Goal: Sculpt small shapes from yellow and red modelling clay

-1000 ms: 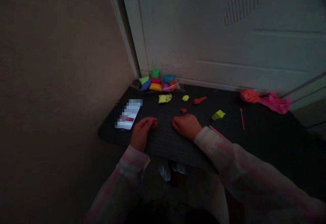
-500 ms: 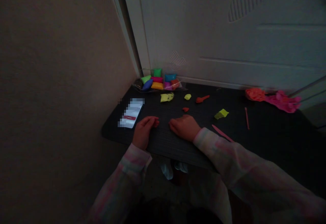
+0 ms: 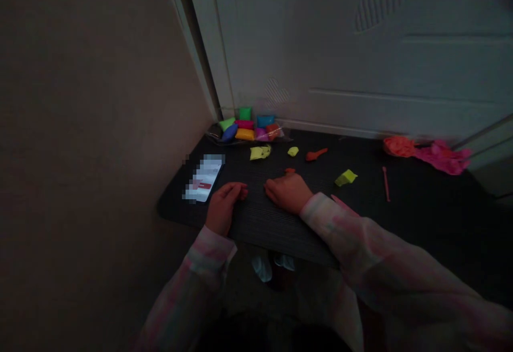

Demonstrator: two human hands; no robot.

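Note:
My left hand point(image 3: 224, 205) rests near the table's front edge, right of the phone point(image 3: 204, 178), its thumb pressed against curled fingers. My right hand point(image 3: 289, 193) lies on the table with its fingers curled under, back upward. What either hand holds, if anything, is hidden. Just behind my right hand shows a small red-orange lump point(image 3: 290, 171), partly covered by it. Farther back lie a yellow lump point(image 3: 293, 151), a red-orange spoon-shaped piece point(image 3: 316, 154) and a crumpled yellow packet point(image 3: 260, 152). Partly under my right sleeve is a pink modelling knife point(image 3: 344, 206).
A clear bag of several coloured clay packets point(image 3: 245, 134) stands by the white door point(image 3: 340, 63). On the dark table point(image 3: 264, 234) are a yellow block-like piece point(image 3: 346, 177), a thin pink stick tool point(image 3: 386, 184) and orange and pink crumpled material point(image 3: 441, 158). A wall point(image 3: 100, 127) bounds the left.
My right hand has moved slightly away from me, now covering part of the small red-orange lump. My right sleeve covers more of the pink knife. The view has shifted slightly.

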